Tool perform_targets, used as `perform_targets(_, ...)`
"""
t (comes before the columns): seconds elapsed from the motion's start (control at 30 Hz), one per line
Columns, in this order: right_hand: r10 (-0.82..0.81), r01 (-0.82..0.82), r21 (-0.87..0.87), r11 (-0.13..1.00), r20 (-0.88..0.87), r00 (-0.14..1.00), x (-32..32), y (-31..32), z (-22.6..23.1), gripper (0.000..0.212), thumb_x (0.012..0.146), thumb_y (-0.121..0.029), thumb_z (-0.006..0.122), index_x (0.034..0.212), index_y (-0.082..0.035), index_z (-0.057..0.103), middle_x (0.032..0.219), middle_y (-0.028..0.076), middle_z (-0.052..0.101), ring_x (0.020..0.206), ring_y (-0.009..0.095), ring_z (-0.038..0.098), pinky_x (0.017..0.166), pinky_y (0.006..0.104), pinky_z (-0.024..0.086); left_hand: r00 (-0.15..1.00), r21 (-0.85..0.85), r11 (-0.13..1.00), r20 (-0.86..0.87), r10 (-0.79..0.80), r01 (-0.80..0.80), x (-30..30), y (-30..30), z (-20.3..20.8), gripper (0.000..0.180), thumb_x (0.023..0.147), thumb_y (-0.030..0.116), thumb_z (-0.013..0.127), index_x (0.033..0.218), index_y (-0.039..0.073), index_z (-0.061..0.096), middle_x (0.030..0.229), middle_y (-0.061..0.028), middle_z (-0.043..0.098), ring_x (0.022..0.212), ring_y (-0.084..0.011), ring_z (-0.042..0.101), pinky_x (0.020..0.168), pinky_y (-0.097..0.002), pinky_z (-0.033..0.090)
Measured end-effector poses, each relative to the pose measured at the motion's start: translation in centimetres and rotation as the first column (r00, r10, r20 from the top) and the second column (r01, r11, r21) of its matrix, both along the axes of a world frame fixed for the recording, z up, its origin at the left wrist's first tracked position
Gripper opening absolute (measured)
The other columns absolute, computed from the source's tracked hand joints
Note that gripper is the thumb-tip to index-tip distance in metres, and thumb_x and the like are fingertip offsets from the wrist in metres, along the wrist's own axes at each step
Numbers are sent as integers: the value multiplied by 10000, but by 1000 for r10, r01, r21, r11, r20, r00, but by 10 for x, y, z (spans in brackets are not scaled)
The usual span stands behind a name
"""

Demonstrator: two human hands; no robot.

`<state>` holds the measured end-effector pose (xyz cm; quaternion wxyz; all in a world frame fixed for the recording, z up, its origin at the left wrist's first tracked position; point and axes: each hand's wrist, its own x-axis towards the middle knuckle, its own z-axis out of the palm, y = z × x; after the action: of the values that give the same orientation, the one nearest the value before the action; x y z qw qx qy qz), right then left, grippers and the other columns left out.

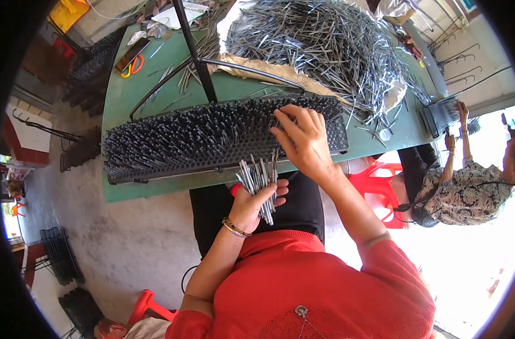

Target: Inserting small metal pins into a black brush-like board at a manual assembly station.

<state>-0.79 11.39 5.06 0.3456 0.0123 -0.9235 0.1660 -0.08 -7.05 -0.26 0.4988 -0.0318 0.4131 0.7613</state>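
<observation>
My left hand (247, 208) is closed around a loose bundle of thin grey metal rods (256, 176), held in front of the rack's near edge. A long black rack (243, 151) with rows of round holes lies across the table edge. Dark rods stand upright, some leaning, over its left part and along its far side, while bare holes show near the middle and right end. Over the right part, my right hand (305, 141) bends its fingers together in a pinch close to the standing rods. What its fingertips hold is too small to make out.
A big heap of loose metal rods (308, 42) lies on brown paper on the green table (124, 101). Scissors with orange handles (134, 65) lie far left. A black metal frame (204, 68) rises behind the rack. At right, another person (466, 189) works at a smaller rack (438, 117).
</observation>
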Motion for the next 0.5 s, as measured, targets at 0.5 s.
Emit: perform_targets(0.5, 405, 7, -919, 395, 181, 896, 4, -9, -1, 190, 894, -99, 636, 1027, 35, 617, 899, 62, 675, 826, 96, 624, 714, 224, 496, 996, 58, 995, 42, 76, -78, -1, -5, -2, 278, 924, 103, 551, 1186, 12, 529, 1118, -170, 627, 969, -222, 642, 778, -359, 558)
